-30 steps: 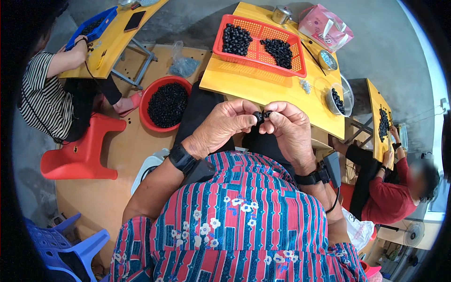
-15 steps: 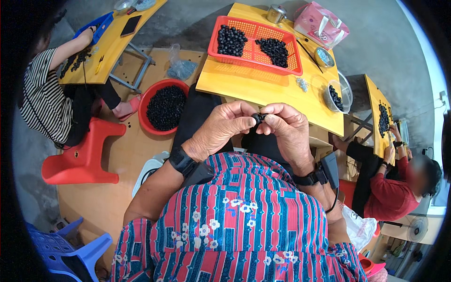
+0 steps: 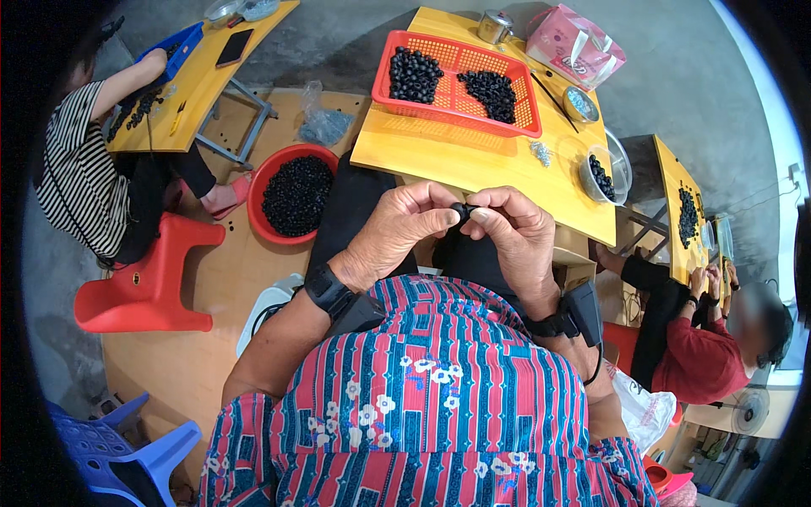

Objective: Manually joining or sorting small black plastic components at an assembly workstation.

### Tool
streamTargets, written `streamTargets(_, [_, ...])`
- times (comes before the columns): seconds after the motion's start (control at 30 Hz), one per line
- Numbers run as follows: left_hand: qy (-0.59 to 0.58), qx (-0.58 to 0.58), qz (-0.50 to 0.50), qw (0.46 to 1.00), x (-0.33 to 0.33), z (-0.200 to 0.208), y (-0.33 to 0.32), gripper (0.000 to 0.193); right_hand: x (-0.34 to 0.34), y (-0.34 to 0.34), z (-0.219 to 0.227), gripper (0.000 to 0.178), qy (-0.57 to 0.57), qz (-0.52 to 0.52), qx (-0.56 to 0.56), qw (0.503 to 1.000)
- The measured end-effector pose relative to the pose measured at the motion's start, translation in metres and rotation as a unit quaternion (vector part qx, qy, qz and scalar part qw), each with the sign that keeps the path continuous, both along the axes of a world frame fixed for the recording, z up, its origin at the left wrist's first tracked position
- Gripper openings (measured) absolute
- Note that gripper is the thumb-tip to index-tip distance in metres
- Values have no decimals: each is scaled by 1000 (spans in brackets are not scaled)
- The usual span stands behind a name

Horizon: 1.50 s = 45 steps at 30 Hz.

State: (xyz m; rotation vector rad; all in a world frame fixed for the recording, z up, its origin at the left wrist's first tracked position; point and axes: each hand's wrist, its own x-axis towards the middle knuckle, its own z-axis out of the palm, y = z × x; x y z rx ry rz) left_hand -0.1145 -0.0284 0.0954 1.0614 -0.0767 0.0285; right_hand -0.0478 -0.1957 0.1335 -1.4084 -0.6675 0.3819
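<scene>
Above my lap, just off the near edge of the yellow table [image 3: 405,160], a small round black part [image 3: 460,211] sits between my fingertips. My left hand [image 3: 404,221] pinches it from the left with thumb and forefinger. From the other side my right hand [image 3: 514,228] closes thumb and forefinger on the same part. Its finer shape is hidden by the fingers. Beyond my hands, a red-orange plastic basket [image 3: 452,63] on the table holds two heaps of small black parts, rounder ones [image 3: 414,74] on the left and others [image 3: 490,95] on the right.
A clear tub [image 3: 621,182] of black parts, a heap of small clear pieces [image 3: 541,153], a metal bowl [image 3: 581,103] and a pink bag [image 3: 577,46] are on the table. A red basin [image 3: 260,221] of black parts stands on the floor. Co-workers sit at tables [image 3: 203,76] left and right.
My fingers have shifted slightly around the small black part, still pinching it. The co-worker at right has drawn their hands together; the left co-worker's hand has moved a little at the blue tray.
</scene>
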Motion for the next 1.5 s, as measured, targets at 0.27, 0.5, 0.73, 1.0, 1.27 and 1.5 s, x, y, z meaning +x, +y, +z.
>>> streamTargets(0.27, [-5,29,21,999,0,-3,-2,13,0,1,-6,10,75,7,18,997])
streamTargets(0.5, [-5,84,30,996,-1,-3,-2,12,1,1,-12,10,-92,-32,-42,994])
streamTargets(0.73, [26,36,24,999,-3,-5,-4,14,2,3,-17,9,-4,-19,-28,999])
streamTargets(1.0, [9,74,35,997,-1,-9,-2,13,2,4,-13,8,-156,-49,-93,982])
streamTargets(1.27, [38,39,31,998,-1,-12,-3,13,0,4,-19,14,11,-24,-18,1000])
streamTargets(1.5, [43,22,21,999,0,-16,-2,13,-2,4,-20,18,99,-24,2,995])
